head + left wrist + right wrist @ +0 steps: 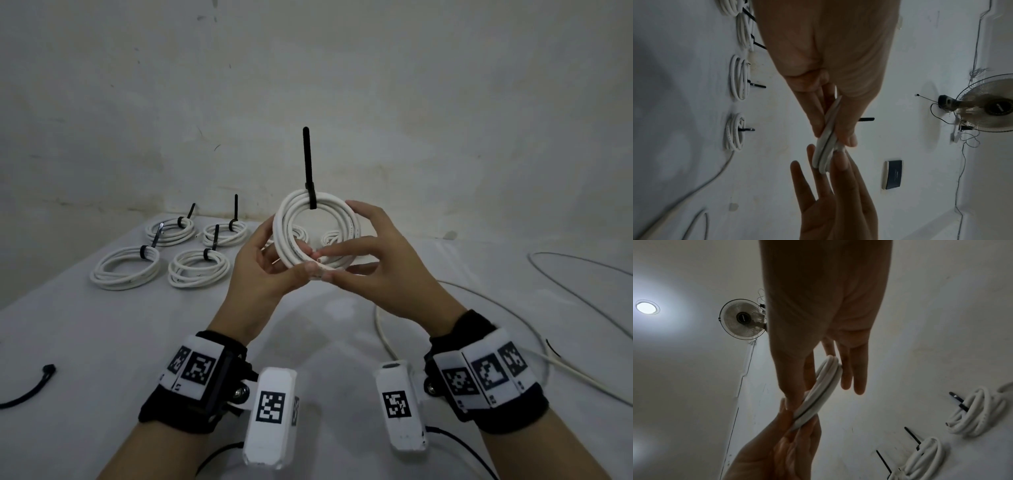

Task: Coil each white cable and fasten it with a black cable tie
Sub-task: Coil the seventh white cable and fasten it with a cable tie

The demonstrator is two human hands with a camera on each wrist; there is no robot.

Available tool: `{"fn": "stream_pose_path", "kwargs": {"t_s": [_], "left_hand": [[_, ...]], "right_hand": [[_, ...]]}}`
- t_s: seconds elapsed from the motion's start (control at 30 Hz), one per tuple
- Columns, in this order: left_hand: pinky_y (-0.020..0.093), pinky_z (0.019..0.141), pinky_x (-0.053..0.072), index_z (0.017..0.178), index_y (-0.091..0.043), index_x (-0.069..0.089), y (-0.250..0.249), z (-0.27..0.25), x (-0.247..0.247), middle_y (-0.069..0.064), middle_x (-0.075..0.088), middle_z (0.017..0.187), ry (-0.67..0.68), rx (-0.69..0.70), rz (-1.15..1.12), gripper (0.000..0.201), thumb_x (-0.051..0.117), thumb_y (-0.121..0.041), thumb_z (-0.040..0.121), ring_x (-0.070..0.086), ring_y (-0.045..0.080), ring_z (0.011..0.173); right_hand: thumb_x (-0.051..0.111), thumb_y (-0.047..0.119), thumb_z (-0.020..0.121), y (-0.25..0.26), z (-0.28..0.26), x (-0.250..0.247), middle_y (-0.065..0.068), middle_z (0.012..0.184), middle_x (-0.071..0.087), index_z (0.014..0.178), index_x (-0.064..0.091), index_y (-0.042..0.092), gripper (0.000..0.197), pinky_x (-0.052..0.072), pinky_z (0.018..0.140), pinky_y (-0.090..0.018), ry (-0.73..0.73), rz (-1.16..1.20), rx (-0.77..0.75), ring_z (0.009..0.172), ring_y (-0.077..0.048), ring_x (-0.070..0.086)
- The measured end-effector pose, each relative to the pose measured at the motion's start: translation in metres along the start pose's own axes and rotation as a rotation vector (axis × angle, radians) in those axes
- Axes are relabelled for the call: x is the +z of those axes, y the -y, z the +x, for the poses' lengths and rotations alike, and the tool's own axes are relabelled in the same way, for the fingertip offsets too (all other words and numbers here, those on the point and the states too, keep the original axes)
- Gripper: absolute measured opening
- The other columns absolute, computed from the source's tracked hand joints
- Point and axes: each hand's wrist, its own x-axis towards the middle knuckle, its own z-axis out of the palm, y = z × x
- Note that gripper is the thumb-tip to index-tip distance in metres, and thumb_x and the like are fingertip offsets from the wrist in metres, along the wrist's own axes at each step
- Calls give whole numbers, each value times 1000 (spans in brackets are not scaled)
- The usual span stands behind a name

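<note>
I hold a coiled white cable (346, 219) upright above the table, between both hands. A black cable tie (306, 161) wraps the top of the coil, and its tail points straight up. My left hand (305, 260) pinches the coil's lower left, thumb in front and fingers behind. My right hand (325, 265) pinches the bottom from the right, with its other fingers spread along the right side. In the left wrist view the coil (824, 151) shows edge-on between thumb and fingers. The right wrist view shows the same coil (824, 386) edge-on.
Several finished coils with black ties (125, 267) lie at the back left of the white-covered table (102, 342). A loose white cable (383, 329) and a thin grey loop (582, 298) trail across the right side. A spare black tie (30, 387) lies near the left edge.
</note>
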Motion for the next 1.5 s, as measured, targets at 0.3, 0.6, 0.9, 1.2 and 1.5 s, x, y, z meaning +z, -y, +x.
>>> {"fn": "stream_pose_path", "kwargs": {"t_s": [0.3, 0.6, 0.9, 1.2, 1.5], "left_hand": [[33, 78, 56, 127, -24, 48, 5, -1, 1, 9, 71, 105, 40, -24, -36, 70, 76, -14, 63, 66, 26, 105], [32, 75, 56, 127, -6, 47, 3, -1, 3, 8, 71, 98, 24, -28, -102, 50, 65, -1, 80, 69, 25, 96], [37, 72, 56, 122, -12, 50, 2, -1, 4, 1, 66, 82, 25, 6, -31, 50, 70, -6, 77, 67, 21, 84], [36, 74, 56, 122, -8, 50, 2, -2, 6, 0, 68, 85, 32, 14, 45, 60, 73, -1, 66, 67, 23, 90], [39, 74, 57, 120, -8, 54, 1, -2, 7, 14, 70, 103, -50, 38, 108, 47, 72, -2, 77, 69, 29, 96]], "right_hand": [[71, 26, 84, -6, 1, -2, 4, 144, 35, 99, 75, 26, 16, 54, 86, -30, 4, -21, -21, 115, -7, 55], [77, 4, 73, 1, 4, 6, 2, 113, 54, 105, 48, 26, 49, 59, 72, -44, -170, 326, 149, 91, -25, 65], [76, -7, 71, 7, 2, 6, -15, 92, 71, 117, 55, 5, 53, 60, 71, -39, -77, 571, 325, 83, -28, 71], [74, -3, 75, 8, 3, 6, -7, 88, 72, 114, 59, 6, 42, 60, 69, -38, -94, 535, 331, 82, -25, 71], [69, 5, 84, 6, 2, 15, -9, 97, 70, 117, 57, 9, 36, 60, 66, -33, -122, 459, 300, 84, -20, 71]]}}
